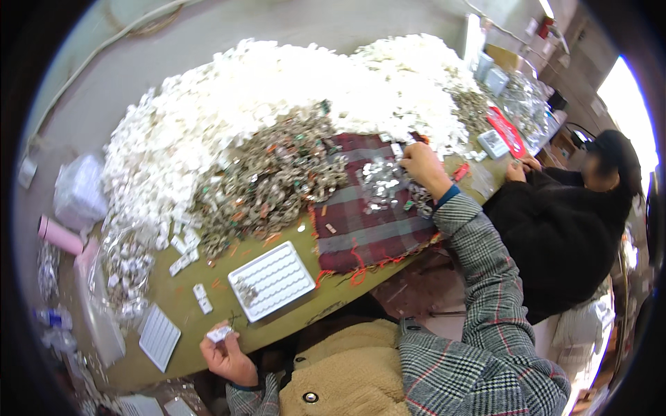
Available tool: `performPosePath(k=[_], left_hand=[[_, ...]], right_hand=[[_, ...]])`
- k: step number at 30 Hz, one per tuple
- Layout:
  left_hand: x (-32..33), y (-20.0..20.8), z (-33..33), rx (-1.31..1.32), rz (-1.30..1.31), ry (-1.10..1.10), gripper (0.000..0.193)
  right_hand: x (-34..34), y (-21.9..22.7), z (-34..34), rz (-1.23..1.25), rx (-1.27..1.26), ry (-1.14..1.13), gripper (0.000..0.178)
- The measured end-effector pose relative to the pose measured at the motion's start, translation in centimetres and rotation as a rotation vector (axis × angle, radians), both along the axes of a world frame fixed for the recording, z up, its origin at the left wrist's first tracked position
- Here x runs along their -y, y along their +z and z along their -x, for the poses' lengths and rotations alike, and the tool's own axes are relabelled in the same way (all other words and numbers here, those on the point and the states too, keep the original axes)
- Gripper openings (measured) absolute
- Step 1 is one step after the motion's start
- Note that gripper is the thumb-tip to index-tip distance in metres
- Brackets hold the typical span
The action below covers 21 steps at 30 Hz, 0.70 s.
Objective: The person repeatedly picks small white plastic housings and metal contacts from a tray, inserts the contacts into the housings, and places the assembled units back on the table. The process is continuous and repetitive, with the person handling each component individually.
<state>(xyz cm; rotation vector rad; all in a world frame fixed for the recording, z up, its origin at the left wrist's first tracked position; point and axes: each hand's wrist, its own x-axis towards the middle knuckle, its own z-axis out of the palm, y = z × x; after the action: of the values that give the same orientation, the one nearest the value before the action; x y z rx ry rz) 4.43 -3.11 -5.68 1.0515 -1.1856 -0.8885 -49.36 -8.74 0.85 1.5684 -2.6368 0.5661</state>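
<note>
My left hand [229, 359] is at the table's near edge, thumb and fingers closed on a small white plastic piece [220, 334]. Over the plaid cloth [347, 239], my right hand [424, 168] has its fingers drawn together at a heap of shiny silver pieces [381, 183]. What those fingertips hold, if anything, is too small to make out. A white ridged tray [283, 283] lies between my hands, with a little cluster of metallic bits [246, 291] at its left end. Two small white pieces [202, 298] rest left of the tray.
A large mound of white pieces [277, 76] covers the table's back, with a heap of metallic parts [270, 173] before it. Another white tray [159, 338] and a clear plastic bag [128, 267] lie at left. A person in dark clothes [555, 236] works at right beside a red bag [506, 132].
</note>
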Motion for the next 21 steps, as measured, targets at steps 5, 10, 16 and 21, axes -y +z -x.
performPosePath(k=[5, 10, 16, 21], left_hand=[[0.1, 0.3, -0.5, -0.048, 0.008, -0.065, 0.020], [0.1, 0.6, -0.3, -0.080, -0.003, -0.089, 0.020], [0.0, 0.8, -0.5, -0.117, -0.015, -0.132, 0.021], [-0.1, 0.8, -1.0, -0.112, -0.045, -0.143, 0.021]], right_hand=[[-0.8, 2.3, -0.9, 0.113, 0.028, 0.109, 0.014], [-1.4, 6.8, -6.5, -0.024, 0.210, 0.389, 0.011], [4.7, 9.6, -17.1, 0.240, 0.593, 0.510, 0.012], [7.2, 8.7, -25.8, 0.102, 0.609, 0.853, 0.014]])
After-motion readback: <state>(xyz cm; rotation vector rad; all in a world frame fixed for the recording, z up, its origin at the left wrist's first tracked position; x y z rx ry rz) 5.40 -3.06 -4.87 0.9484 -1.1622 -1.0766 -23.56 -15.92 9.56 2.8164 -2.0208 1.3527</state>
